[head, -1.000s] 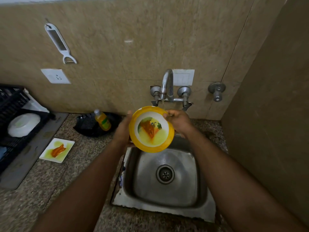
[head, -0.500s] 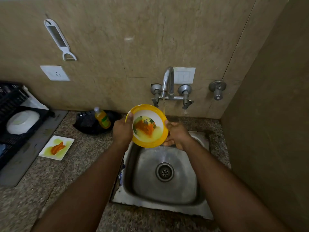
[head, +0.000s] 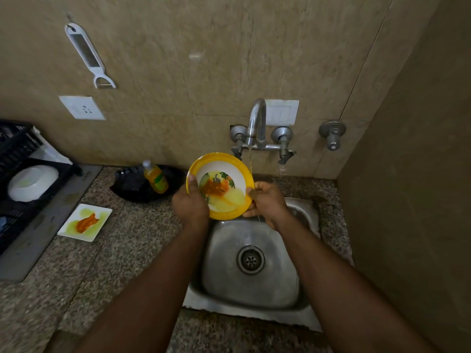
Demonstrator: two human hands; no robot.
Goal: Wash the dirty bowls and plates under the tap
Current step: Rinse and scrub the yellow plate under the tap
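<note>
A yellow-rimmed plate (head: 224, 174) smeared with orange and yellow sauce is held tilted over the back of the steel sink (head: 254, 299). My left hand (head: 190, 203) grips its left edge, thumb on the face. My right hand (head: 267, 202) holds the right lower edge. A thin stream of water falls from the tap (head: 258, 121) just past the plate's right rim onto my right hand. A dirty white square plate (head: 85, 222) lies on the counter to the left.
A yellow soap bottle (head: 156, 180) lies on a black tray (head: 132, 184) by the wall. A black rack (head: 15, 200) at far left holds a white bowl (head: 31, 182). A side wall stands close on the right.
Both hands have lowered the plate and shifted it slightly left. My right hand slid from the top rim to the lower right edge. Water now runs from the tap.
</note>
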